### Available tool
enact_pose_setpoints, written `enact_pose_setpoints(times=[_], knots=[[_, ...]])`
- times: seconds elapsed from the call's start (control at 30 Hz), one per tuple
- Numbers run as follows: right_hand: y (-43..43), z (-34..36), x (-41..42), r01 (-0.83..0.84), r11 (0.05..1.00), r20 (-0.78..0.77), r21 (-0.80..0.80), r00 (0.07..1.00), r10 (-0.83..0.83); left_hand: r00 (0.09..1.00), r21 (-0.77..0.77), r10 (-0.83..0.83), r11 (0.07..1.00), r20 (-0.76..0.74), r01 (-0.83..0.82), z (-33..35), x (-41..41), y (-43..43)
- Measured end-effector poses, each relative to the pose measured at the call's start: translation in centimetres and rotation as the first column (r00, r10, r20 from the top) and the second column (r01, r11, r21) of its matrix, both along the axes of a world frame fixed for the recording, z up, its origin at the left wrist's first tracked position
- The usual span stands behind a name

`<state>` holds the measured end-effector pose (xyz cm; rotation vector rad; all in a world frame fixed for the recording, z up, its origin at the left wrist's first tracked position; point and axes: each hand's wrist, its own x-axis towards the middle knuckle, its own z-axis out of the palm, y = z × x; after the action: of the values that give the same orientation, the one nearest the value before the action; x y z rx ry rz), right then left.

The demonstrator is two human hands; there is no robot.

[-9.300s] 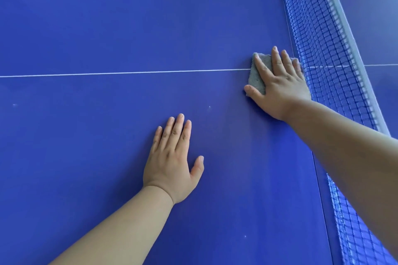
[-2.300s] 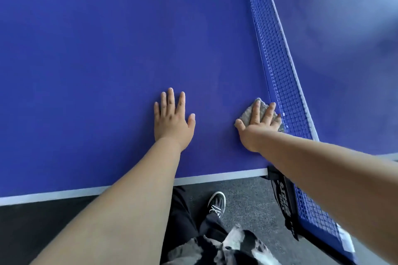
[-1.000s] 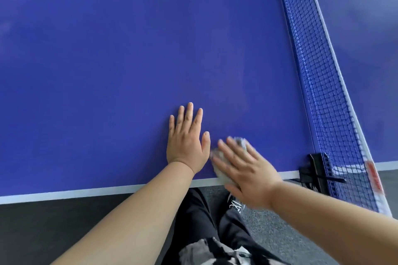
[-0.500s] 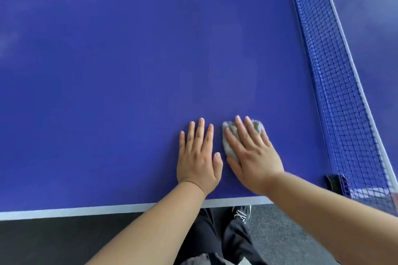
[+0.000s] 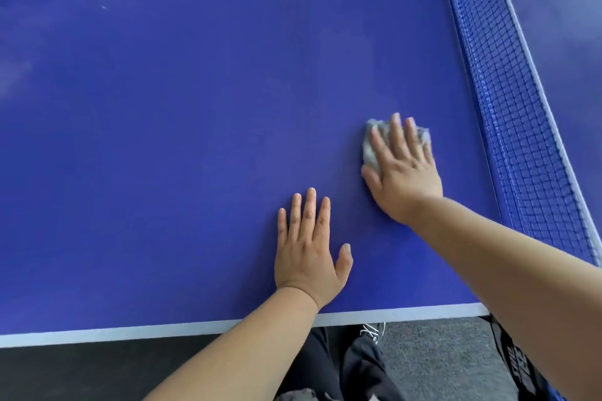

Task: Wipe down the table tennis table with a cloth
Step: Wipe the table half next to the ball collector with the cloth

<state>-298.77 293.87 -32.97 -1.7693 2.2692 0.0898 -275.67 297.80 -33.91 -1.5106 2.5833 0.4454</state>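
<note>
Wiping stroke in hand. Right grip (image 5: 405,172) is pressing the grey cloth (image 5: 369,153) flat, fingers straight and spread, on the table (image 5: 195,107) near the net (image 5: 508,101), in from the near edge. Left grip (image 5: 308,257) is lying flat, fingers straight, bracing. Judgement: next stroke is calling for even downward pressure, sweeping on without snagging the net.

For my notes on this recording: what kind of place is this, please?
Probably an indoor sports or games room. A blue table tennis table fills the view, its net stands at the right, and grey carpet-like floor shows below the table's near edge.
</note>
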Motion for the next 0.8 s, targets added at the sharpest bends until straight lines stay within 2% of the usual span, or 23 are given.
enact_pose_setpoints(times=[0.07, 0.13, 0.2, 0.27, 0.33, 0.4, 0.47, 0.5, 0.57, 0.6, 0.67, 0.73, 0.8], knots=[[5.1, 0.4, 1.7, -0.277, 0.961, -0.002, -0.012, 0.961, 0.277, 1.0, 0.031, -0.007, 1.0, 0.005, 0.006, 0.3, 0.2, -0.1], [11.5, 0.7, 2.9, -0.479, 0.878, 0.009, -0.012, 0.878, 0.479, 1.0, 0.075, -0.017, 0.997, -0.002, 0.017, 0.7, 0.3, -0.2], [15.0, 0.9, 2.3, -0.6, 0.8, -0.005, 0.0, 0.8, 0.6, 0.999, 0.098, -0.021, 0.995, -0.027, 0.024, 1.1, 0.5, -0.6], [13.4, 0.9, 0.5, -0.657, 0.753, -0.008, 0.014, 0.753, 0.658, 0.998, 0.086, -0.03, 0.996, -0.048, 0.034, 1.5, 0.4, -2.0], [8.9, 0.9, -0.7, -0.519, 0.854, 0.003, 0.021, 0.854, 0.519, 0.998, 0.039, -0.03, 0.999, -0.058, 0.032, 1.9, 0.3, -4.8], [3.0, 0.7, -1.4, -0.197, 0.98, -0.004, 0.0, 0.98, 0.197, 0.999, -0.018, -0.022, 1.0, -0.039, 0.022, 2.1, 0.2, -8.9], [-2.4, 0.3, -1.8, 0.084, 0.997, -0.002, -0.002, 0.997, -0.084, 0.999, -0.066, -0.031, 0.997, 0.021, 0.032, 1.9, 0.2, -13.7], [-4.4, 0.2, -1.8, 0.155, 0.988, 0.001, 0.0, 0.988, -0.155, 0.997, -0.082, -0.038, 0.996, 0.061, 0.043, 1.7, 0.3, -15.9], [-5.9, -0.2, -1.4, 0.156, 0.988, 0.011, -0.002, 0.988, -0.156, 0.992, -0.08, -0.062, 0.994, 0.111, 0.071, 1.0, 0.6, -19.3], [-5.3, -0.4, -0.9, 0.064, 0.998, 0.005, -0.022, 0.998, -0.064, 0.99, -0.071, -0.079, 0.994, 0.118, 0.087, 0.6, 0.7, -20.2], [-1.6, -0.5, 0.5, -0.255, 0.965, 0.007, -0.054, 0.967, 0.256, 0.99, -0.093, -0.095, 0.99, 0.108, 0.105, 0.0, 1.0, -20.7], [3.3, -0.6, 1.2, -0.527, 0.847, 0.02, -0.07, 0.848, 0.529, 0.992, -0.125, -0.094, 0.987, 0.086, 0.104, -0.3, 1.0, -20.6], [5.0, -0.6, 0.2, -0.631, 0.772, 0.034, -0.078, 0.772, 0.634, 0.993, -0.117, -0.093, 0.988, 0.074, 0.101, -0.2, 1.0, -20.6]])
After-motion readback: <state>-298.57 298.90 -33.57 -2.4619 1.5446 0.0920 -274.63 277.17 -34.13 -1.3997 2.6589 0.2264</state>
